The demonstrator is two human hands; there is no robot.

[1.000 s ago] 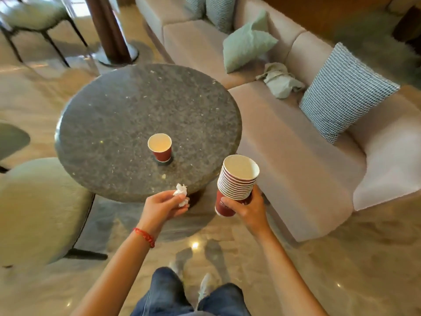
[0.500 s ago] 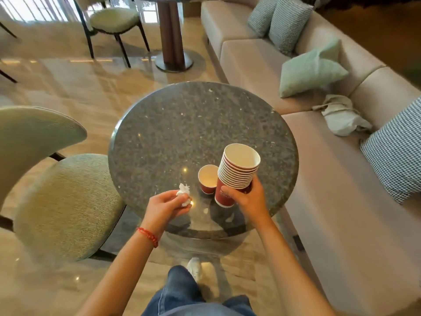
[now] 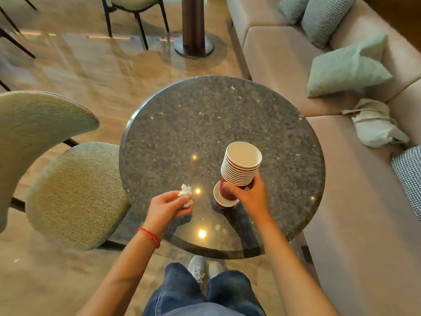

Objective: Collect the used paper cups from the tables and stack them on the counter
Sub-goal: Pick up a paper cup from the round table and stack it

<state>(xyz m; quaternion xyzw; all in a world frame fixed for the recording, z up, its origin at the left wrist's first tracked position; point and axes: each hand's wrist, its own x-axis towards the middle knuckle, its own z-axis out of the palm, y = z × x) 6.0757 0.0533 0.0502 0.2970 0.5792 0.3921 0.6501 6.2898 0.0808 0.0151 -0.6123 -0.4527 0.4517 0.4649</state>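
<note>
**Last cup on this table going into the stack**

The right hand [image 3: 251, 197] grips a tall stack of cups [image 3: 239, 172], its base entering the lone cup [image 3: 219, 199] standing on the round table [image 3: 205, 124]. The left hand [image 3: 168, 206] pinches a crumpled napkin [image 3: 186, 195]. Collecting looks well along — the counter, unseen, remains.

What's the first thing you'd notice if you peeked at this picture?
The tall stack of red paper cups jumps out first: the right hand grips it over the round dark stone table, its bottom set into a single red cup standing there. Beside it, the left hand pinches a crumpled white tissue.
</note>
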